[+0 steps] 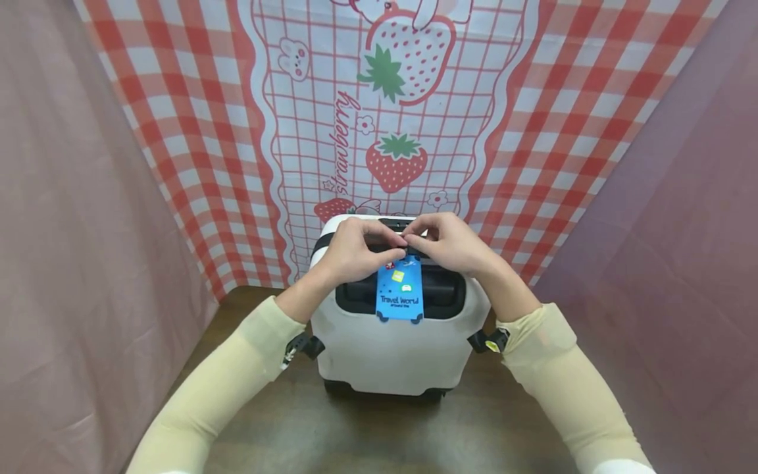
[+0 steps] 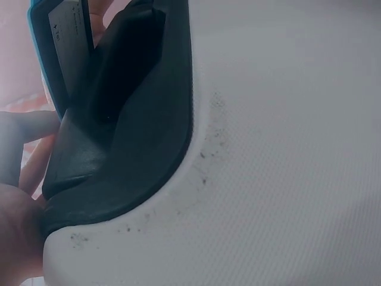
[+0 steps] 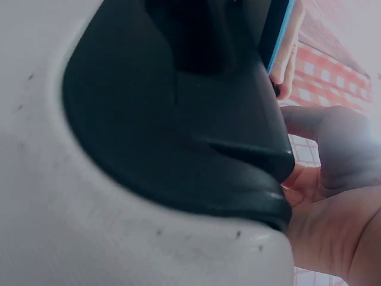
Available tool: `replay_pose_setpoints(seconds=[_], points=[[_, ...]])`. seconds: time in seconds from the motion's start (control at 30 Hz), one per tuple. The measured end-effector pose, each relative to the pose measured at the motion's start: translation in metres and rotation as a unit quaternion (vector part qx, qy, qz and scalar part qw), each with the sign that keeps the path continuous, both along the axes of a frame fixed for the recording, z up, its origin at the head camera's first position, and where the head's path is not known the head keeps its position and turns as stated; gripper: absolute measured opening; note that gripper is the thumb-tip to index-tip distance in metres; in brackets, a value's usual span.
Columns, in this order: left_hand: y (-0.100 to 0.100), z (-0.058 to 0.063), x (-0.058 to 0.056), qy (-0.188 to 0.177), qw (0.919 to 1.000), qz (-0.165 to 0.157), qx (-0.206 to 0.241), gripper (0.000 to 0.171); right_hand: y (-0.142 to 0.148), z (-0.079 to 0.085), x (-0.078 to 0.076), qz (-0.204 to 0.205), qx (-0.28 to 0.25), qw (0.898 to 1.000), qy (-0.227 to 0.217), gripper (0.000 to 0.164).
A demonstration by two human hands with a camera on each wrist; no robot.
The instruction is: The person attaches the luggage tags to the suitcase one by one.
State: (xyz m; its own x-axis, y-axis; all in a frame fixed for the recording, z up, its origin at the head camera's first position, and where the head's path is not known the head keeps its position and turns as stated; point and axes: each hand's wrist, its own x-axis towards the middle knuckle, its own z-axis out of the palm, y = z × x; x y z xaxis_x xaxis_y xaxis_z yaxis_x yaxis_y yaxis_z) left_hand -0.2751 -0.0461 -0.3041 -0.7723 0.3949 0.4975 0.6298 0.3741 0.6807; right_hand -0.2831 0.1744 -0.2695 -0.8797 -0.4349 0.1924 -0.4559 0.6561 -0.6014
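Observation:
A white suitcase (image 1: 391, 359) stands upright with its black handle recess (image 1: 447, 289) facing up toward me. A blue luggage tag (image 1: 399, 308) printed "Travel World" hangs over that recess. Thumb and fingertips of my left hand (image 1: 355, 249) pinch the dark strap at the tag's top from the left. From the right, my right hand (image 1: 449, 245) pinches the strap too, its fingertips meeting the left ones. The strap itself is mostly hidden by fingers. In the left wrist view, a white card face shows on the tag's underside (image 2: 70, 44).
The suitcase stands on a brown wooden table (image 1: 266, 421). Behind it hangs a red-and-white checked cloth (image 1: 195, 131) with strawberry prints. Pink curtains (image 1: 77, 230) close in both sides. A black telescopic handle (image 1: 393, 224) lies at the suitcase's top, just behind the fingers.

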Motion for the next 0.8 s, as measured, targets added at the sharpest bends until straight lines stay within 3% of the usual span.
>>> replay_pose_setpoints(seconds=[0.13, 0.27, 0.57, 0.8], points=[[0.0, 0.0, 0.0, 0.011, 0.9998, 0.004, -0.015, 0.014, -0.001, 0.0, 0.0, 0.004, -0.037, 0.998, -0.041, 0.02], [0.0, 0.0, 0.0, 0.024, 0.9995, 0.004, -0.021, 0.012, -0.001, -0.003, 0.0, 0.005, -0.055, 0.998, -0.039, 0.018], [0.0, -0.004, -0.001, 0.041, 0.9991, -0.01, -0.009, 0.018, 0.003, -0.014, 0.005, -0.002, -0.072, 0.997, 0.033, 0.016], [-0.002, -0.005, -0.002, 0.029, 0.9996, 0.006, -0.002, 0.017, 0.01, -0.02, 0.014, 0.051, -0.06, 0.992, 0.103, 0.012]])
